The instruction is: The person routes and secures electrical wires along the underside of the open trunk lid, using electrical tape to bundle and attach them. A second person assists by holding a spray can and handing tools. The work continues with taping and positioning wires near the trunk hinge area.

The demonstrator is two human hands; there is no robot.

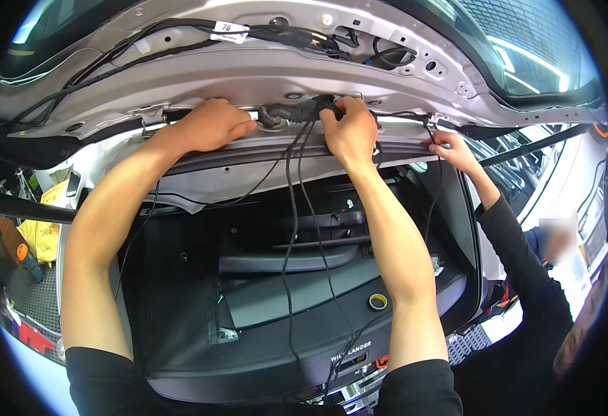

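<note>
The left hand point(219, 126) is in the upper middle of the frame, a bit to the left, with its fingers curled in close to the pale metal of the car's back door point(262, 69). I cannot tell if it is holding something, because its fingertips are hidden. A bendy black tube point(291, 113) is just to the right of that hand, near the top middle of the frame, and it lies along the metal. The right hand point(351, 135) has its thumb and fingers around the right end of this tube, squeezing it. Two long black cords point(295, 215) hang down from just under the tube, through the middle of the frame, over the dark trunk point(172, 305). More black wires point(276, 32) run across the top of the frame, with a white tag point(229, 32) on them. At the right of the frame, another person's hand point(451, 150) in a black sleeve point(519, 243) reaches in to the edge of the metal, near a thin wire. Lower down, a long dark gray piece point(286, 261) lies in the trunk, and a small yellow roll of tape point(384, 299) sits right of the middle. A yellow bag point(40, 239) is at the left side.
</note>
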